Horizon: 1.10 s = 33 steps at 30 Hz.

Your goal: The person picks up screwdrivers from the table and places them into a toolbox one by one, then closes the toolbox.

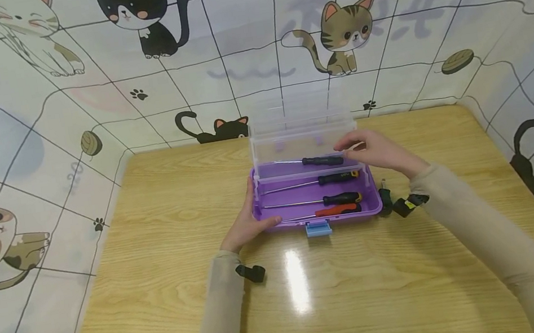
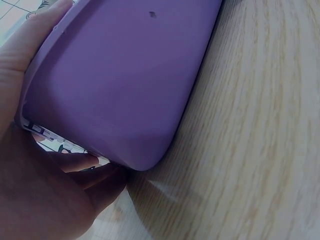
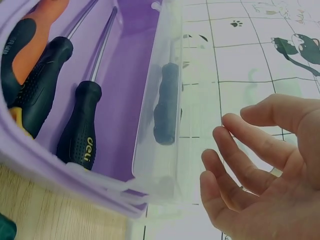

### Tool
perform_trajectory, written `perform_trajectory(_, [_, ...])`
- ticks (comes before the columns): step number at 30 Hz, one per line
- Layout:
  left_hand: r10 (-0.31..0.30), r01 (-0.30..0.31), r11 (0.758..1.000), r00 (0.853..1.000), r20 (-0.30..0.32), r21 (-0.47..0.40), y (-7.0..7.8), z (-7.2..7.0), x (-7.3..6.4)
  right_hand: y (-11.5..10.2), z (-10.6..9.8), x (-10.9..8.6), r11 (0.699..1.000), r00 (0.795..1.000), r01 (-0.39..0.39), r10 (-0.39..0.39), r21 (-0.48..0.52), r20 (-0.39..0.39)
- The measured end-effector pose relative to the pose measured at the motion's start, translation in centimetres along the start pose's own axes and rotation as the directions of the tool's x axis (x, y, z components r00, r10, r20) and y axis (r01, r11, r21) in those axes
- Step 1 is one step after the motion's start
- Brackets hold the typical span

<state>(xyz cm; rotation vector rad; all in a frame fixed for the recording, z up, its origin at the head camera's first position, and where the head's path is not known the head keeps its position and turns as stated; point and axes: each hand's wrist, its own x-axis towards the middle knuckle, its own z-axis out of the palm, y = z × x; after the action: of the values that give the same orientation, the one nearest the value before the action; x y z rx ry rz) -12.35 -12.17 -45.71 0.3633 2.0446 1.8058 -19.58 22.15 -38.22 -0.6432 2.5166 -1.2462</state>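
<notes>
Only in head view: latch (image 1: 318, 229)

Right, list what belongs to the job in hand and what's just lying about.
In the job, seemingly:
purple toolbox
raised clear lid
blue latch
four screwdrivers

Lying about, perhaps:
dark green item beside the toolbox, its use unclear

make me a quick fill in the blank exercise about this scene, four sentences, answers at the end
1. The base of the open toolbox is coloured ____.
2. The hand holding the end of the toolbox is the person's ____ hand.
3. The screwdriver nearest the latch has a handle of black and ____.
4. In the right wrist view, the yellow word printed on one black handle reads ____.

Missing words: purple; left; orange; deli
</notes>
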Motion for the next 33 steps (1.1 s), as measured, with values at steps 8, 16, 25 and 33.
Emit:
perform_trajectory(8, [-0.004,0.004,1.0,1.0,-0.008,-0.006,0.0,0.1,0.0,-0.2,-0.5,-1.0,0.999,1.0,-0.019,0.019,-0.035,-0.009])
perform_trajectory(16, [-0.028,0.029,0.999,0.999,-0.031,0.03,-0.3,0.1,-0.1,0.2,-0.9,-2.2,0.998,0.999,-0.027,0.026,-0.049,-0.027])
perform_trajectory(25, [-0.016,0.016,1.0,1.0,-0.015,0.011,0.2,0.2,-0.3,0.3,-1.3,-3.5,0.998,0.999,-0.009,0.006,-0.068,-0.048])
perform_trajectory(33, [-0.019,0.02,0.999,1.0,-0.022,0.036,0.2,0.2,-0.2,0.9,-1.6,-4.8,0.997,0.997,-0.025,0.02,-0.077,-0.071])
